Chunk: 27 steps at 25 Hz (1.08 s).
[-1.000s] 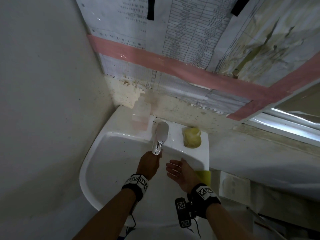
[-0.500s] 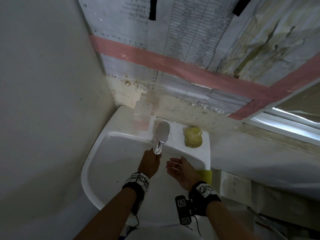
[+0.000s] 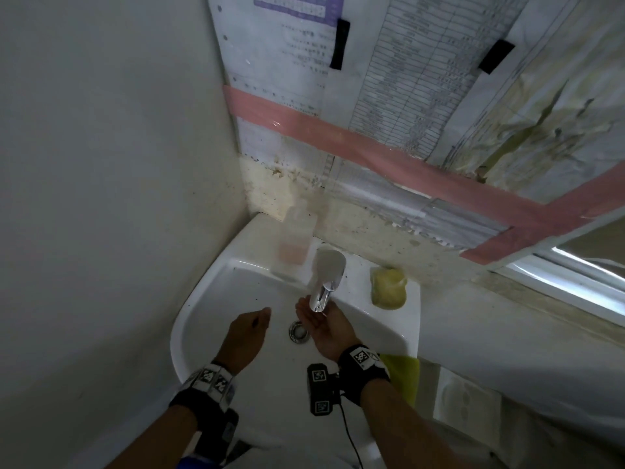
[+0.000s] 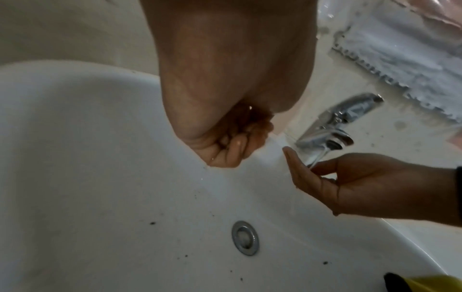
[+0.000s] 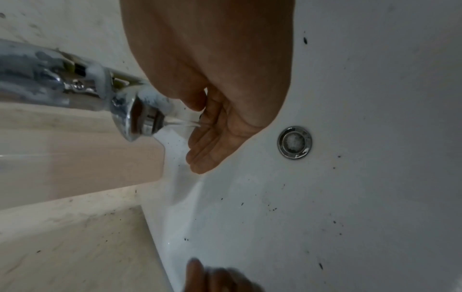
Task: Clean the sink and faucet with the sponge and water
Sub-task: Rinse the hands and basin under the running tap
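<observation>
Dim, window glare right, wide-angle warping

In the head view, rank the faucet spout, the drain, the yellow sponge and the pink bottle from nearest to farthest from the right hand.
1. Faucet spout: directly above the cupped right hand.
2. Drain: just left of the hand, at the basin bottom.
3. Yellow sponge: on the sink's back ledge, to the right.
4. Pink bottle: back-left ledge, behind the faucet.
</observation>
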Each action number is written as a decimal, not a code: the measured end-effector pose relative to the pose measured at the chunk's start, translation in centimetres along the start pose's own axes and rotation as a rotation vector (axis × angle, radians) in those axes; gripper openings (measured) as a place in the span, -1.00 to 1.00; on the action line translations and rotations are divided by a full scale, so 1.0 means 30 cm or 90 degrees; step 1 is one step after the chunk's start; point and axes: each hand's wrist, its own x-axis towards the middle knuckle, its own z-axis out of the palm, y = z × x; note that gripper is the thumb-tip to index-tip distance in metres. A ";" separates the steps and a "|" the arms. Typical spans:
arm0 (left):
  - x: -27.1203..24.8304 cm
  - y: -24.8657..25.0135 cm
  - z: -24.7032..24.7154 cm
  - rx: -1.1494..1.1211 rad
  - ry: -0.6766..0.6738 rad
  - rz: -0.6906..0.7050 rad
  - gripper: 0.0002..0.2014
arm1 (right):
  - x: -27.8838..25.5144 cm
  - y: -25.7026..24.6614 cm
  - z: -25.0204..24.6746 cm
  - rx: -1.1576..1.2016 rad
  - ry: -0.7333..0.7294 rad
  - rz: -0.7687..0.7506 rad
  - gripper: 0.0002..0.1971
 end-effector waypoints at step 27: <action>-0.168 -0.203 -0.354 -0.413 -0.052 -0.346 -0.52 | -0.004 -0.007 0.053 0.220 -0.133 0.122 -0.57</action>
